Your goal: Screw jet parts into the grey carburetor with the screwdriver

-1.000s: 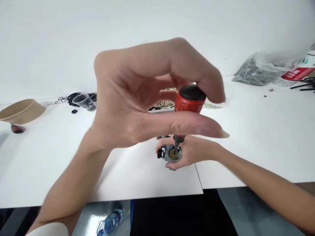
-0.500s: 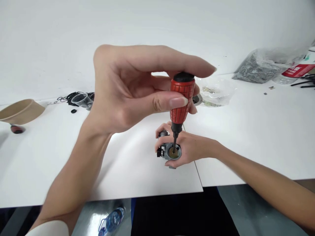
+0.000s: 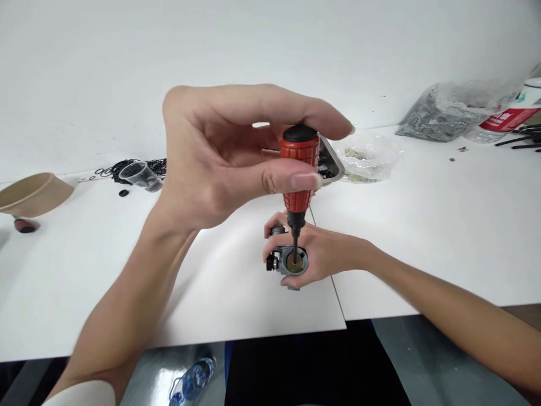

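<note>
My left hand is raised in the middle of the view, thumb and fingers closed round the red handle of a screwdriver with a black cap. The screwdriver stands upright, its tip down in the brass centre of a small grey metal part. My right hand grips that part from the right and holds it on the white table.
At the far left a brown paper bowl stands over a dark red object. A clear cup lies among black O-rings. Behind my hands are a metal tray, plastic bags and a red-labelled bottle.
My left thumb and fingers have shifted their grip on the handle. The screwdriver has straightened and moved slightly left. The right hand still holds the part.
</note>
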Demonstrator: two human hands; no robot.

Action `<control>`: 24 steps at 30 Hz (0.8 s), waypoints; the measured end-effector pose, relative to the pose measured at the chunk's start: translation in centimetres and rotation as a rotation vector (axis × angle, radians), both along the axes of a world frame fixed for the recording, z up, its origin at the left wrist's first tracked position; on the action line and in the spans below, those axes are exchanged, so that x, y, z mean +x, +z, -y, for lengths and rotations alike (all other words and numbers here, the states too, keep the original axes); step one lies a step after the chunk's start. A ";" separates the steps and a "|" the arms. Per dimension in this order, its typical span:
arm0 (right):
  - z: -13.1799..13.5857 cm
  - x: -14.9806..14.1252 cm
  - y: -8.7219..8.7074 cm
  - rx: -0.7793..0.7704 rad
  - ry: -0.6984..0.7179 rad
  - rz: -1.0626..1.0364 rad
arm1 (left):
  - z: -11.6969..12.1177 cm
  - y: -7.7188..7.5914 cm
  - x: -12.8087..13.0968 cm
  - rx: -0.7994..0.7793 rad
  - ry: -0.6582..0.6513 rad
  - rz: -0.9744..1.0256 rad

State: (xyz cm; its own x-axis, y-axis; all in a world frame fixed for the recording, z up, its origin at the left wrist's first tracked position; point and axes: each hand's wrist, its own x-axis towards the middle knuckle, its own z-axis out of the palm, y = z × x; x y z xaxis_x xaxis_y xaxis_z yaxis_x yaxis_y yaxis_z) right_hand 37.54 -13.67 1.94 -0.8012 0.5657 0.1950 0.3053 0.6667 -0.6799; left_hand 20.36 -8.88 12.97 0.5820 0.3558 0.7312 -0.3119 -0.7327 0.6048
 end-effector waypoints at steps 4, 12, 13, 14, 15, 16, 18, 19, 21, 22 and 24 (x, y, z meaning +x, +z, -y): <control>0.0 0.1 0.1 -0.013 -0.006 0.013 | 0.3 0.0 -0.4 -0.071 -0.141 -0.050; 0.0 0.2 0.0 0.018 0.005 -0.010 | 0.2 0.4 -0.6 0.008 -0.120 -0.126; -0.1 0.2 -0.1 0.018 0.008 -0.018 | 0.3 0.5 -0.5 0.032 -0.104 -0.131; -0.1 0.2 -0.1 0.015 0.009 -0.022 | 0.5 0.6 -0.3 0.046 -0.084 -0.127; -0.1 0.2 -0.1 0.007 0.007 -0.025 | 0.6 0.6 -0.2 0.048 -0.060 -0.113; -0.1 0.2 -0.2 -0.001 0.005 -0.027 | 0.7 0.6 0.0 0.045 -0.036 -0.090; -0.1 0.2 -0.2 -0.011 -0.001 -0.034 | 0.8 0.5 0.2 0.024 0.003 -0.029; -0.1 0.2 -0.2 -0.012 -0.003 -0.038 | 0.7 0.4 0.3 0.011 0.001 -0.012; -0.2 0.2 -0.3 -0.009 -0.002 -0.045 | 0.4 0.1 0.3 -0.008 -0.002 0.005; -0.2 0.1 -0.3 -0.008 -0.001 -0.048 | 0.3 0.0 0.3 -0.022 -0.005 0.001; -0.2 0.1 -0.3 -0.004 0.002 -0.058 | 0.0 0.0 0.2 -0.060 -0.055 -0.001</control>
State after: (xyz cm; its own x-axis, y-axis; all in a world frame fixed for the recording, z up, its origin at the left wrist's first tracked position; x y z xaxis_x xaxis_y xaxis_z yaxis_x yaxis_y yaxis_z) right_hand 37.63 -13.44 1.64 -0.7898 0.5650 0.2389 0.2640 0.6645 -0.6991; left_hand 20.57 -8.85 12.93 0.6029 0.3660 0.7089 -0.3501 -0.6770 0.6473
